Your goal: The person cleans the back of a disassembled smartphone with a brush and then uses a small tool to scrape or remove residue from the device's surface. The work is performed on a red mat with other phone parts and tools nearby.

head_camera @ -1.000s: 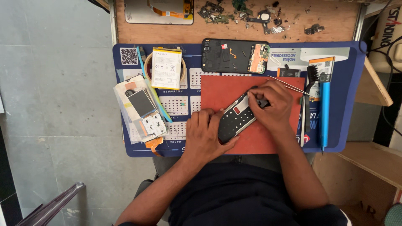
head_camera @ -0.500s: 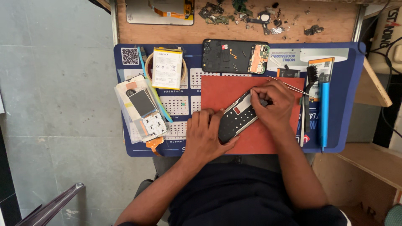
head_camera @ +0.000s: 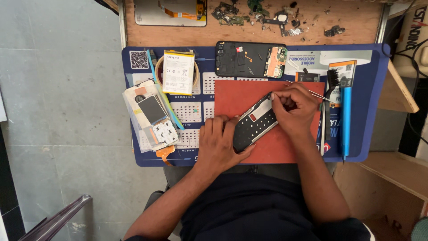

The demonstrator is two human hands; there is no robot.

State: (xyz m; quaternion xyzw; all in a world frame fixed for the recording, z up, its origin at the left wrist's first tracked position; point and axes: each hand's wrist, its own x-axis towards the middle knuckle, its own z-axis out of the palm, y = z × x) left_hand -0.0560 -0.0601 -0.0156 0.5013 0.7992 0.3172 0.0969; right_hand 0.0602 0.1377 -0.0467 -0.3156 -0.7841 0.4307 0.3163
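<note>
A black phone frame [head_camera: 255,126] with many small holes lies slanted on a red mat [head_camera: 236,96]. My left hand [head_camera: 219,143] presses down on its near end and steadies it. My right hand [head_camera: 294,107] rests at the frame's far end, fingers curled and pinching at its upper corner. Thin metal tweezers [head_camera: 322,95] stick out to the right from under this hand; whether the hand grips them I cannot tell.
An opened black phone [head_camera: 249,59] lies above the red mat. A white battery [head_camera: 178,71] on a tape roll and a bagged phone screen [head_camera: 151,117] sit left on the blue mat [head_camera: 370,107]. A brush [head_camera: 332,85] and blue tool [head_camera: 346,120] lie right. Small parts litter the wooden bench.
Both hands stay on the phone frame. My right hand's fingers have shifted slightly at the frame's far end.
</note>
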